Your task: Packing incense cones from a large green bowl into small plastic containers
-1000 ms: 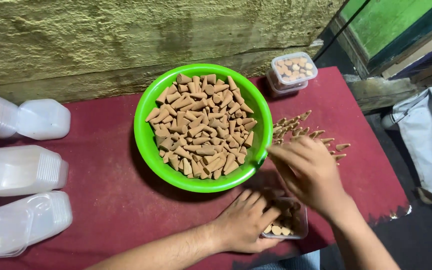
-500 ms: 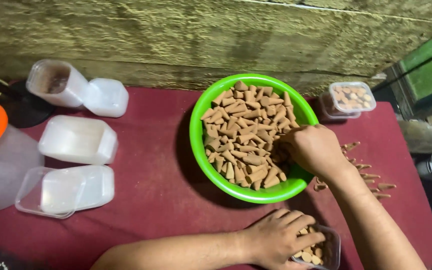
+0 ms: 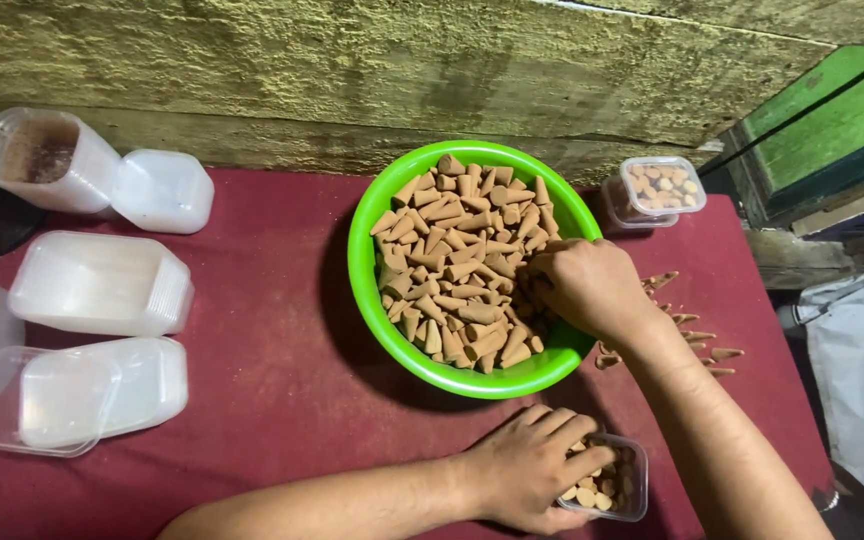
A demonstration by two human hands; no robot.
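A bright green bowl (image 3: pixel 372 300) heaped with tan cone-shaped pieces (image 3: pixel 452 260) stands in the middle of a dark red table (image 3: pixel 262 400). My right hand (image 3: pixel 582 285) reaches into the bowl's right side, its fingers curled down among the cones. My left hand (image 3: pixel 532 465) grips a small clear plastic box (image 3: pixel 624 495) at the near edge; the box holds several cones. Loose cones (image 3: pixel 692 335) lie on the table to the right of the bowl, partly hidden by my right forearm.
A closed clear box of cones (image 3: pixel 657 188) sits at the back right. Stacks of empty clear boxes and lids (image 3: pixel 97 285) line the left side. A rough wall runs along the back; a white bag (image 3: pixel 857 370) lies off the table's right edge.
My right hand has moved from above the small box and loose cones into the green bowl. My left hand keeps its hold on the small box. The camera view shifted.
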